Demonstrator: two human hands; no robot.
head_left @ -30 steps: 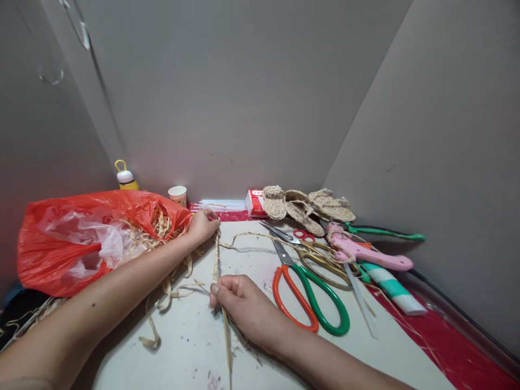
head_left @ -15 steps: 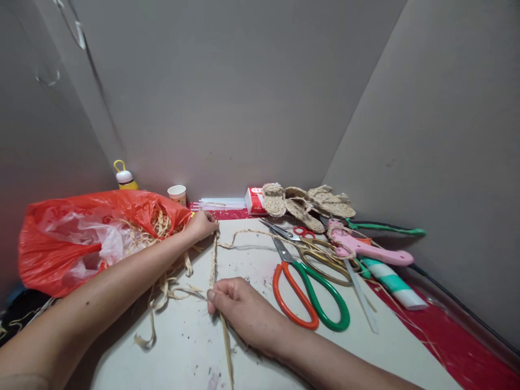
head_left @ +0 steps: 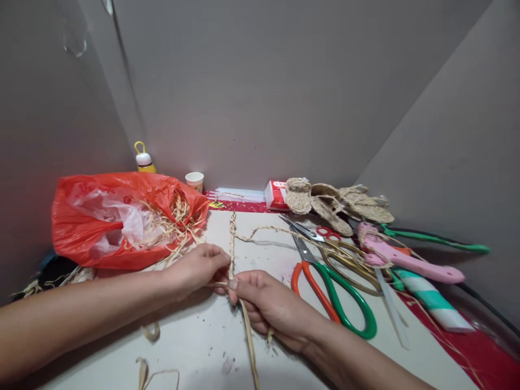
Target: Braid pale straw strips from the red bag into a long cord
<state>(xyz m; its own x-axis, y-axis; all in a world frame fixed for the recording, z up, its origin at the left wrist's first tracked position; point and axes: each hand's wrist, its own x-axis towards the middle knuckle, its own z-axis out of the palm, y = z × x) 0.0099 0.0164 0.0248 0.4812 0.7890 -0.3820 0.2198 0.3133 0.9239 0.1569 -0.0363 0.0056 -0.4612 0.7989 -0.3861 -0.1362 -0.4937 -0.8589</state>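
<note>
A braid of pale straw-like fibre (head_left: 232,244) runs up the white board in front of me, and a thin plaited cord (head_left: 268,228) branches off it to the right. My right hand (head_left: 264,298) pinches the braid's lower end between thumb and fingers. From that pinch a long loose strand (head_left: 249,346) hangs toward me. Just left of the braid, my left hand (head_left: 205,268) is closed, its fingers around a fibre strand that leads to the same spot. Part of the left fingertips is hidden.
A red plastic bag (head_left: 109,260) of fibre lies left, near a paper cup (head_left: 194,181) and yellow bottle (head_left: 144,161). On the right are large scissors (head_left: 331,287), gold-handled scissors (head_left: 353,265), a pink glue gun (head_left: 410,257), woven slippers (head_left: 298,196) and a tissue pack (head_left: 276,195).
My left hand has come down from the braid's top end to beside my right hand and now grips a strand. The right hand still pinches the braid. The view has shifted left.
</note>
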